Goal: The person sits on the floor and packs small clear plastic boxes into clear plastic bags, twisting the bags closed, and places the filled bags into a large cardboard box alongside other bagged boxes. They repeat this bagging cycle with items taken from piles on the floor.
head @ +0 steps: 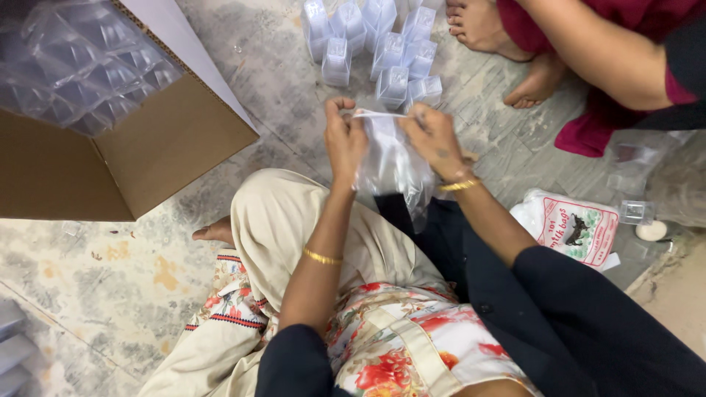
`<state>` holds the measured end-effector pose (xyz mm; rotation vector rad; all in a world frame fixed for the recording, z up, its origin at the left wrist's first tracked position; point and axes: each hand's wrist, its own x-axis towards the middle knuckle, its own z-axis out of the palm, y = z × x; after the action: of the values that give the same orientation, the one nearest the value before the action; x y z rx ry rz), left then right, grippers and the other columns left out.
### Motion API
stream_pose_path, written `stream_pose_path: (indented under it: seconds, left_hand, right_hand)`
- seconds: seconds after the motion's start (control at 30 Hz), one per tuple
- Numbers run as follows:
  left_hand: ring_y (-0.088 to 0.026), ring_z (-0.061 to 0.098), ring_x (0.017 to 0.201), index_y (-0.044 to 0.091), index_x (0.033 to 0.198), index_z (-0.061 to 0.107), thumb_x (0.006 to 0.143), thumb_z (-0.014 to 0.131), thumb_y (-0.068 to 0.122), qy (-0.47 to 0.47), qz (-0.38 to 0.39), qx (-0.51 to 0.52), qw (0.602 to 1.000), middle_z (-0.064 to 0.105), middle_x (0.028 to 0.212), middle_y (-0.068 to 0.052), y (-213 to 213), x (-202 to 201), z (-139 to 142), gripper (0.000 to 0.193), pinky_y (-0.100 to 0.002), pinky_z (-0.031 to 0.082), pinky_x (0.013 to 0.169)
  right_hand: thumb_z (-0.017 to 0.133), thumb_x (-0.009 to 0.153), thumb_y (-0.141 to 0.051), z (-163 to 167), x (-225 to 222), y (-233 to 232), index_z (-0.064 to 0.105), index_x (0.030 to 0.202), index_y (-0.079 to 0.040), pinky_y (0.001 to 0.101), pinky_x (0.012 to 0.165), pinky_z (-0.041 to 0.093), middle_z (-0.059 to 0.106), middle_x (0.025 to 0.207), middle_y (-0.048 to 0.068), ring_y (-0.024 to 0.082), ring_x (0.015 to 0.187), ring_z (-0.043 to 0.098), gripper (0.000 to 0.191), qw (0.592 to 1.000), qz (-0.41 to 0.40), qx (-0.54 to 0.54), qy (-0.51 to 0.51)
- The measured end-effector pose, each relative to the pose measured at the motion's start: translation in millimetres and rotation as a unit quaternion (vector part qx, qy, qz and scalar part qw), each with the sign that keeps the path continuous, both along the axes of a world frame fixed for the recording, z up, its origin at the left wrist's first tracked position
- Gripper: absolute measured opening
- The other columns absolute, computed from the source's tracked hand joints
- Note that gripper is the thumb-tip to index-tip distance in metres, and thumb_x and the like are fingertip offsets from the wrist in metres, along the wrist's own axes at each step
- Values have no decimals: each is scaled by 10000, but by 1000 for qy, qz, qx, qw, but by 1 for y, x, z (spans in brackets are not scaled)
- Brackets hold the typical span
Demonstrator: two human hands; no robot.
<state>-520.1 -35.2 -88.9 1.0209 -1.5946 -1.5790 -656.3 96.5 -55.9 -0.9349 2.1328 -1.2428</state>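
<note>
While seated on floor, left hand (pixel 344 140) and right hand (pixel 435 138) pinch opposite top corners of clear thin plastic bag (pixel 393 173), fingers closed on rim. Bag hangs between hands, long axis down toward lap. Clear square plastic containers (pixel 382 48) cluster just beyond; open cardboard box (pixel 158 151) well left.

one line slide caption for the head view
Both hands, left hand and right hand, stretch open a clear plastic bag.

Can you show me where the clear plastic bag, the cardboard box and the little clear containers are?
clear plastic bag (pixel 393 169): head view, middle of the bag.
cardboard box (pixel 158 151): head view, its brown side wall.
clear containers (pixel 391 53): head view, one in the cluster's middle.
</note>
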Motion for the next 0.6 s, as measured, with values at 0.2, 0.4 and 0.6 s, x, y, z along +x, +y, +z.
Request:
stream_pose_path:
  seconds: [0.2,0.4,0.6]
  left_hand:
    - [-205,481,551,48,1069,530,895,570,49,-108,-22,302,947,558,741,-100,-29,-17,-90,179,-358,326,452]
    - [-224,607,1083,91,1230,586,763,622,37,109,-126,128,978,633,1194,-140,-20,-2,-76,472,-331,532,892]
    - [-331,553,1243,116,1407,487,681,767,125,-84,-316,-105,939,590,1327,-146,-8,-13,-63,778,-426,473,1065]
  right_hand:
    - [553,1031,-197,-102,8,-24,558,796,-52,283,558,418,530,685,-34,65,635,482,277,989,-31,3,-143]
    - [562,1024,-175,-152,3,-10,652,996,-21,345,669,468,624,858,36,163,774,573,181,984,-106,-21,-145]
    - [600,957,-141,-161,-13,-3,667,1204,8,417,944,537,728,1154,177,313,1112,690,296,989,-15,2,146]
